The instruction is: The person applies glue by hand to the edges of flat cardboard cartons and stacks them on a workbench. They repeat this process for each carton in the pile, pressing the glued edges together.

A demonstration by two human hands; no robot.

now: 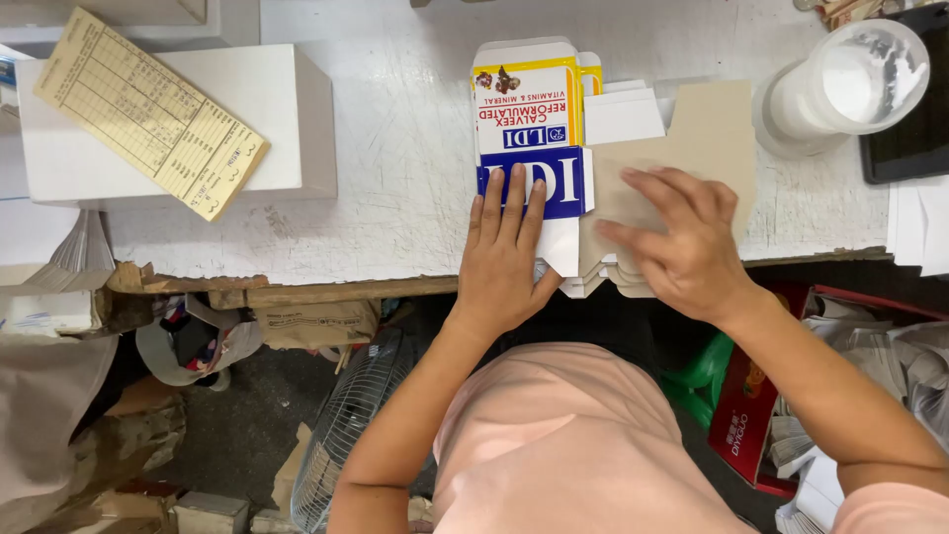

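A flat, unfolded carton (529,109) printed white, yellow and blue lies on the white worktable (395,148) near its front edge. My left hand (506,247) presses flat on the carton's blue panel, fingers spread. Beside it on the right lies a stack of plain brown carton blanks (707,129), grey-brown side up. My right hand (677,237) rests on top of that stack with fingers bent, pressing or gripping the top blank near the table edge. White flaps of the stack stick out under both hands.
A white box (287,119) with a yellow printed form (148,109) on it sits at the left. A clear round plastic container (850,84) and a dark tablet (914,109) stand at the right. Below the table are a fan (346,425), a red box (751,396) and paper piles.
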